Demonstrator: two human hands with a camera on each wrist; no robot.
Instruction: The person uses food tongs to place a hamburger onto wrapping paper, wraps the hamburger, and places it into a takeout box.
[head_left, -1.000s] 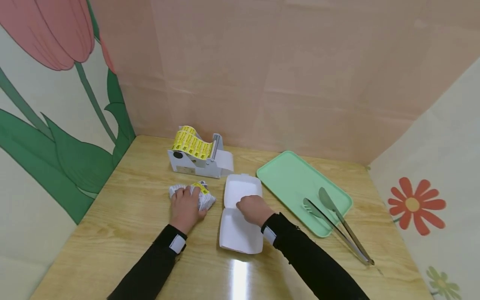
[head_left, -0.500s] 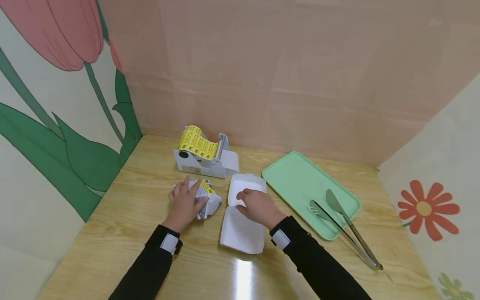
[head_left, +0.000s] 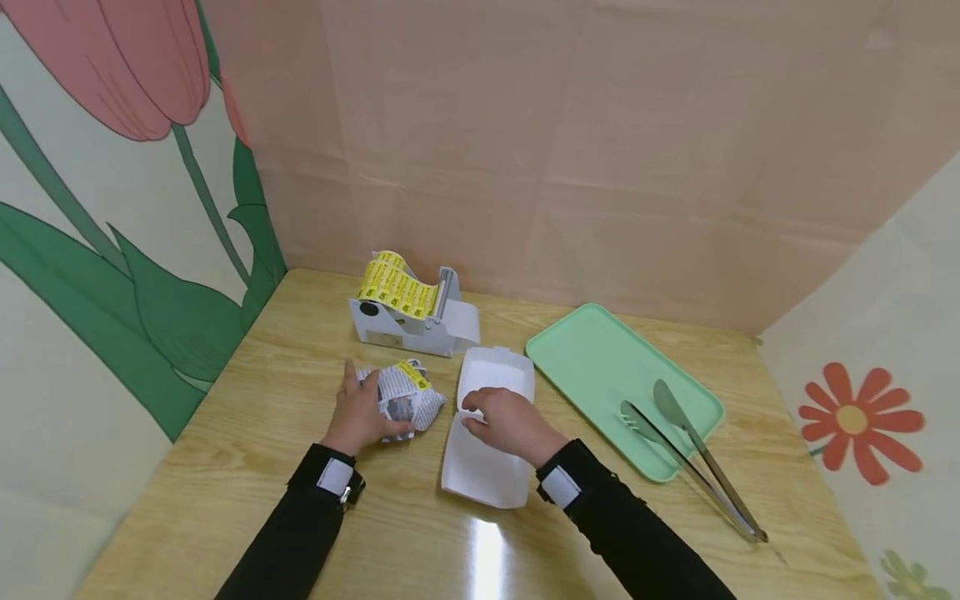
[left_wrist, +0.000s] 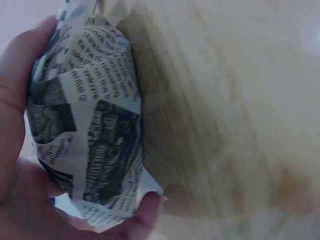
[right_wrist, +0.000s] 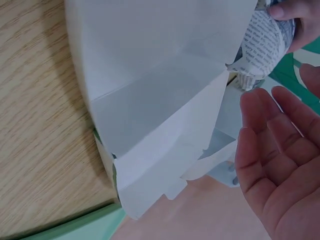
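Observation:
A bundle wrapped in newsprint paper (head_left: 408, 404), with a yellow label on top, lies on the table left of centre. My left hand (head_left: 360, 417) cups its left side, the thumb along the near edge. In the left wrist view, fingers and thumb curve round the bundle (left_wrist: 95, 125); its contents are hidden. Right of it lies an unfolded white clamshell box (head_left: 483, 475), its lid side toward the back. Over the middle of that box hovers my right hand (head_left: 510, 423), fingers loosely bent and holding nothing in the right wrist view.
Behind the bundle stands a label dispenser (head_left: 412, 321) with a yellow roll. A mint-green tray (head_left: 577, 358) lies to the right, metal tongs (head_left: 693, 458) resting across its near edge. Fabric backdrops (head_left: 600, 167) close off the back and sides.
My left hand has slid off the bundle's top to its left side, and the bundle has turned slightly. The right hand's fingers have loosened over the box. The view has shifted a little.

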